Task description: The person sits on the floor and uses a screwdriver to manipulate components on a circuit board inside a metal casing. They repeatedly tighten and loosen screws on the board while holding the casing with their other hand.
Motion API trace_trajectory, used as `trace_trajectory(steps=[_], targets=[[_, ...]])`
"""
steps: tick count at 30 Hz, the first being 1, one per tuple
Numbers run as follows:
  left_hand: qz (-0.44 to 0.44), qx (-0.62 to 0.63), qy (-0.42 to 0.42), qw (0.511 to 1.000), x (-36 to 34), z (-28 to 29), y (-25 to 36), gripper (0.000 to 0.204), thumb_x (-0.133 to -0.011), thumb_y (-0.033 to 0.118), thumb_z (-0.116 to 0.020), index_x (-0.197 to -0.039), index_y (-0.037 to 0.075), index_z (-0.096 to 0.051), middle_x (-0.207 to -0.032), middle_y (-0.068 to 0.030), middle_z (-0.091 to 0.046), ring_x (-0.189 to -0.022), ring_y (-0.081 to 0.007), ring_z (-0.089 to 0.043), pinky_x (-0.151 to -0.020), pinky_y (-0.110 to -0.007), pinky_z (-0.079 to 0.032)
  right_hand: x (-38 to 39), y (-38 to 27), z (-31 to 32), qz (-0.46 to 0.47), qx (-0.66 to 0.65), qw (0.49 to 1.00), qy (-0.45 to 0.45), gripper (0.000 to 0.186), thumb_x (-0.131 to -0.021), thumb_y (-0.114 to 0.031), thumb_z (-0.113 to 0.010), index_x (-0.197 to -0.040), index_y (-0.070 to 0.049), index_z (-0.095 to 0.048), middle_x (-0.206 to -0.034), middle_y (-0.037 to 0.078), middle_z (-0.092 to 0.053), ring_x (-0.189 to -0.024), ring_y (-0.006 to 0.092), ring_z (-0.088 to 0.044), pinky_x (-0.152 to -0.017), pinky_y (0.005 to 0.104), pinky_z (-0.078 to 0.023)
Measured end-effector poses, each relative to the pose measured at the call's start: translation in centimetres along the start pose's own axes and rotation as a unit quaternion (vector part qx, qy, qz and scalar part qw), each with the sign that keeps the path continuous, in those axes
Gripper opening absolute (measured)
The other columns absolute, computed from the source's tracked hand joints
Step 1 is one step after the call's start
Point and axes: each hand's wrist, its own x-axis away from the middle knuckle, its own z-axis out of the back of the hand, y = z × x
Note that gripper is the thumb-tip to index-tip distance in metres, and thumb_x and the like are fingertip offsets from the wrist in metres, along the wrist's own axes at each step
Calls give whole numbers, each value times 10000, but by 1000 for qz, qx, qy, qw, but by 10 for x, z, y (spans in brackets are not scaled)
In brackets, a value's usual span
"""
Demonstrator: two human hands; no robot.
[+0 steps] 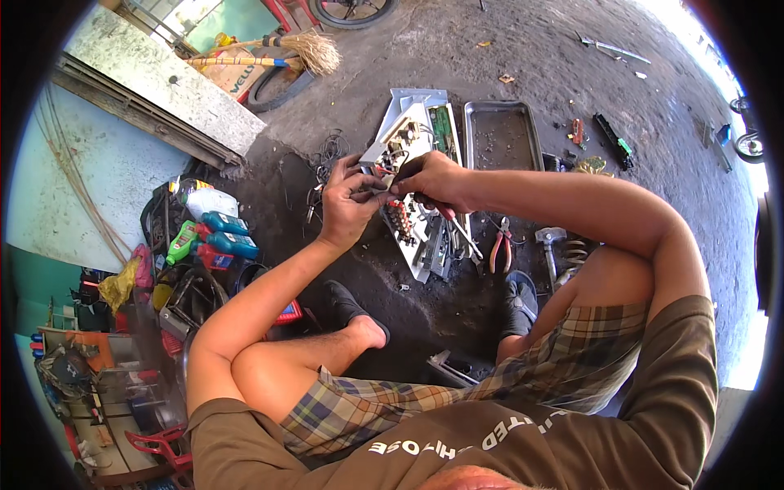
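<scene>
A metal chassis (420,263) carrying electronic parts lies on the dark ground before me, with a green circuit board (442,126) along its far right edge. My left hand (349,202) grips a silver-cased circuit unit (398,140) at its left side. My right hand (437,181) is closed in a pinch close to the left fingertips; what it pinches is hidden. Below the hands, a row of red and dark terminals (398,220) sits on the chassis. A red-and-silver tool (464,233) slants out from under my right hand; whether that hand holds it, I cannot tell.
Red-handled pliers (501,247) and a hammer (550,249) lie to the right, beside a coil spring (576,251). Beyond stands a metal tray (535,135). Oil bottles (231,243) cluster at left. A straw broom (313,53) and loose wires (329,147) are farther off.
</scene>
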Motion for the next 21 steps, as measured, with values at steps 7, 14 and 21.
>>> trace_trajectory(steps=[7,14,21], targets=[[27,-42,55,997,-7,8,-9,336,-897,174,-909,-929,-36,-648,-1190,-131,-654,-958,-178,-723,-797,-319,-643,-1,6,15,-33,80,989,117,345,-1017,-348,-639,-1002,-16,-734,-610,39,-555,-391,167,-496,-316,383,-399],[12,3,170,985,-7,22,-22,462,-905,244,-923,-1062,-22,-578,-1084,-125,-682,-921,-159,-696,-798,-323,-592,-36,16,109,-73,-13,917,391,514,-1041,-479,-664,-1028,28,-746,-962,161,-749,-826,265,-725,-730,529,-602],[59,-147,91,983,-30,43,-31,831,-877,377,-923,-1441,-107,-552,-1283,-285,-719,-1165,-297,-720,-1009,-401,-566,-32,31,137,-84,-85,917,380,385,-1021,-377,-692,-937,-2,-707,-814,110,-676,-650,230,-652,-542,504,-526]])
